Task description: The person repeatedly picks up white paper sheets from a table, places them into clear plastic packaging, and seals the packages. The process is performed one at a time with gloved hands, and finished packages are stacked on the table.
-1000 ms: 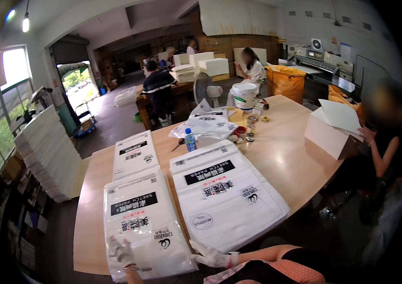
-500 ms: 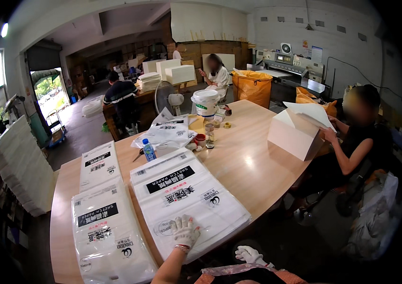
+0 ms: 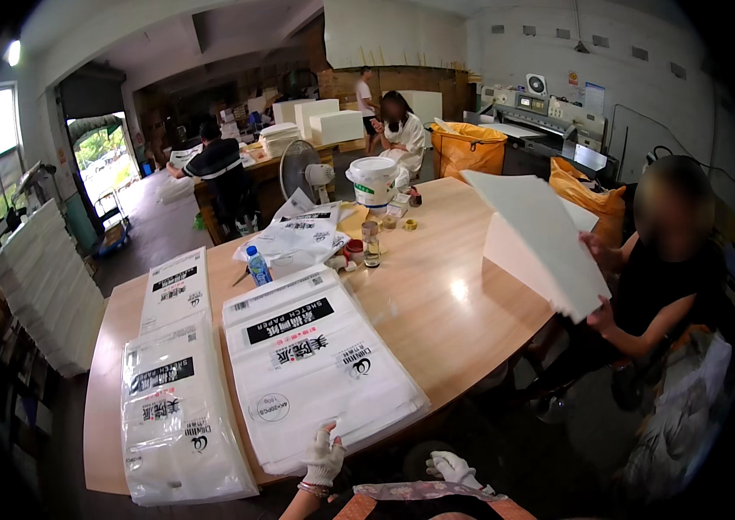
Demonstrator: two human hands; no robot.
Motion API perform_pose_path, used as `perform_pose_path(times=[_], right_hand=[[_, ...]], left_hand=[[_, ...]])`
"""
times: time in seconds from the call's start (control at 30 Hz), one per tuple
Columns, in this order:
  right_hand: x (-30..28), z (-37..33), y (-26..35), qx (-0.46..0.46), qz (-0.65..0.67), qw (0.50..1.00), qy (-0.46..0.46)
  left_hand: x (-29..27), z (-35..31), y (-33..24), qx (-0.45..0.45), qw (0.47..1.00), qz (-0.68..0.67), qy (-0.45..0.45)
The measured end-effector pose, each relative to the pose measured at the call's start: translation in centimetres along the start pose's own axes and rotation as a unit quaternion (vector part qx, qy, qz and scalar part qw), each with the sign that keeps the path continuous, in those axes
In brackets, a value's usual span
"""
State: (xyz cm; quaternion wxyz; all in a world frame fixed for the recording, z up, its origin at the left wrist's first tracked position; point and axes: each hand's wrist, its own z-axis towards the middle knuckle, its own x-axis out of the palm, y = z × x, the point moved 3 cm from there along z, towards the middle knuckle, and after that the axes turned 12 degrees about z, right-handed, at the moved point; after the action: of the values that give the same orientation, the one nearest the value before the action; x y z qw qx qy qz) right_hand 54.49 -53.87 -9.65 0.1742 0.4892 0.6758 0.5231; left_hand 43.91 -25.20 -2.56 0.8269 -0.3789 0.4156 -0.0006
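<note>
Left hand (image 3: 324, 455) in a white glove, fingers spread and pressed flat on the near edge of a stack of large white plastic bags (image 3: 315, 368), holding nothing closed. Right hand (image 3: 454, 468), gloved too, off the table (image 3: 437, 295) just beyond its near edge, fingers loosely open, empty, close to a patterned cloth (image 3: 437, 492) at the lower rim. Stack of bags lying flat on the wooden table, black label band and printed marks facing up, its near corner overhanging the table edge slightly. Just beside it on the left, a second stack of the same bags (image 3: 178, 412) in clear wrap, and beyond that a third, thinner pile (image 3: 175, 286). Farther up the table: a small water bottle with blue cap (image 3: 257, 265), a loose heap of bags (image 3: 298, 238), a white bucket (image 3: 373, 182), a glass jar (image 3: 372, 245). On the right, a seated person in black (image 3: 662, 286) holding a large white sheet (image 3: 540, 243) up with both hands. Tall stack of white paper (image 3: 42, 286) at the left, beside the window. Other people at work at tables in the back.
</note>
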Motion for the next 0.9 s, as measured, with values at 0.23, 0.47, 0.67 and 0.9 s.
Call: perform_pose_path(times=[0.23,0.47,0.67,0.9], right_hand=[[-3.2,0.7,3.3,-0.095,-0.017,0.995,0.004],[-7.9,1.4,11.0,-0.299,-0.004,0.948,-0.108],[-14.7,5.6,16.5,-0.479,-0.466,0.739,-0.082],[-14.4,12.1,12.9,-0.411,-0.652,0.635,0.054]], left_hand=[[-0.5,-1.5,-4.6,0.025,0.998,-0.044,0.028],[-0.3,-2.8,-5.8,0.032,0.999,0.025,0.028],[-0.4,-3.0,-8.2,0.114,0.993,0.027,0.007],[0.4,-2.8,-9.4,0.107,0.993,0.015,0.045]])
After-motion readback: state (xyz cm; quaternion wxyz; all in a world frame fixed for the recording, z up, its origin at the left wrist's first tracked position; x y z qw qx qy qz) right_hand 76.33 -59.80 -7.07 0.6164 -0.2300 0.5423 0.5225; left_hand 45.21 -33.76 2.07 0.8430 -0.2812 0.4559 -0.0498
